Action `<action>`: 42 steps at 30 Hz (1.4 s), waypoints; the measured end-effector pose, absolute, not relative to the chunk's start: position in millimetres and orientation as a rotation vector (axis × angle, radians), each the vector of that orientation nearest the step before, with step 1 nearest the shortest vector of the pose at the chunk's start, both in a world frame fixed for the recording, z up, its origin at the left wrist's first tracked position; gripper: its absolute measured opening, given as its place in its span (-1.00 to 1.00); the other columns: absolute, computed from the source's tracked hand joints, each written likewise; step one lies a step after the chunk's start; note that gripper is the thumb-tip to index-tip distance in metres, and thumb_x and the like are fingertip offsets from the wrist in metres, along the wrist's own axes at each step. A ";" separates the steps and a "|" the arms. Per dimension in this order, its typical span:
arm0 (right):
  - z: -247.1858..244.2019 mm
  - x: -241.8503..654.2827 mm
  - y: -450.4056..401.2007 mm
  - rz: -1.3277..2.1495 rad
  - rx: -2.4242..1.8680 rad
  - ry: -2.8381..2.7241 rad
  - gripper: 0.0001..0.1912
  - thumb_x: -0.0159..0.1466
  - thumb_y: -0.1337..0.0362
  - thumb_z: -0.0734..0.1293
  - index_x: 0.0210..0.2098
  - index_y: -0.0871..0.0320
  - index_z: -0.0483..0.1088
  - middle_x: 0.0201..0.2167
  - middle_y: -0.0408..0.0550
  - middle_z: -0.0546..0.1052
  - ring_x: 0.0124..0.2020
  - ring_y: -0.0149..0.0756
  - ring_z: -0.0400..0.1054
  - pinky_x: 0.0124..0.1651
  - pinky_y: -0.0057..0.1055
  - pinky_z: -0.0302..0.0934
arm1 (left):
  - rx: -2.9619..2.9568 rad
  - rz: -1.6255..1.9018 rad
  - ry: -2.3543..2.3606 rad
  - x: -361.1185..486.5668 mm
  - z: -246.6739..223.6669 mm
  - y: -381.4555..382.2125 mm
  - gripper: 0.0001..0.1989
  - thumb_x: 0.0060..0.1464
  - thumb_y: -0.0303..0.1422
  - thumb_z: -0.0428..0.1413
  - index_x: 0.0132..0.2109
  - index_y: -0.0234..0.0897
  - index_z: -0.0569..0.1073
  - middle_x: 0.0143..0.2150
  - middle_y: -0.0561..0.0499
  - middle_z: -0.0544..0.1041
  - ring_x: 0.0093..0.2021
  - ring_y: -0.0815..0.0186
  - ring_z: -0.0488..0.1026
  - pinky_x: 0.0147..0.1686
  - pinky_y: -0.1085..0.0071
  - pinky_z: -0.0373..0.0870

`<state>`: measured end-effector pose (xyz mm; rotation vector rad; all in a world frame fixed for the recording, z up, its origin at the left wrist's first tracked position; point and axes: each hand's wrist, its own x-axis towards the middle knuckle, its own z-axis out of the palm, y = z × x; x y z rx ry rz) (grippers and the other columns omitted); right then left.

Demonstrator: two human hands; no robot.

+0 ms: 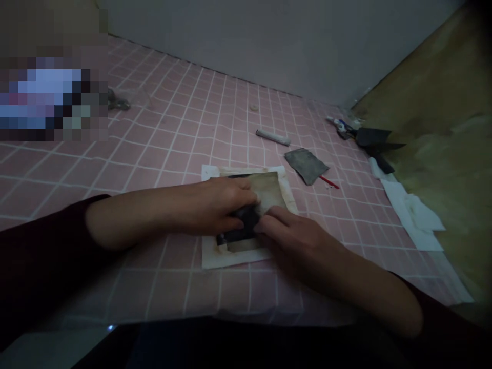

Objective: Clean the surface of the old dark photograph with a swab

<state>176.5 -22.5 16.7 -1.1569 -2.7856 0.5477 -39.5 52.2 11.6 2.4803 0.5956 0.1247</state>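
A white-bordered sheet point(213, 261) with brown-stained edges lies on the checked cloth in front of me. On it is a grey-beige panel point(271, 184), with a black, thin piece point(236, 234) over its lower left part. My left hand point(219, 205) comes in from the left, fingers bent and thumb apart, the black piece between them. My right hand point(295, 236) is closed at the right end of the black piece, its fingertips pinched close to the left hand's. What lies under the fingers is partly hidden, and the picture is dim.
Beyond the sheet lie a ragged grey piece point(306, 165), a thin red stick point(329, 182), a grey tube point(272, 137) and a small ring point(254, 107). Black scraps point(374, 138) and white paper point(413, 218) line the right side. A blurred patch covers the upper left.
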 end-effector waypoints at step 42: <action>16.3 193.7 -20.0 0.848 -1.301 -2.421 -0.84 0.29 0.42 0.25 -0.15 0.13 0.26 -0.33 -0.14 0.40 -0.37 -0.40 0.28 -0.31 -0.45 0.17 | 2.480 0.129 0.604 -39.8 11.5 52.6 -0.80 0.07 -0.45 0.14 -0.12 -0.26 0.43 -0.14 0.01 0.41 -0.25 0.34 0.38 -0.28 0.45 0.26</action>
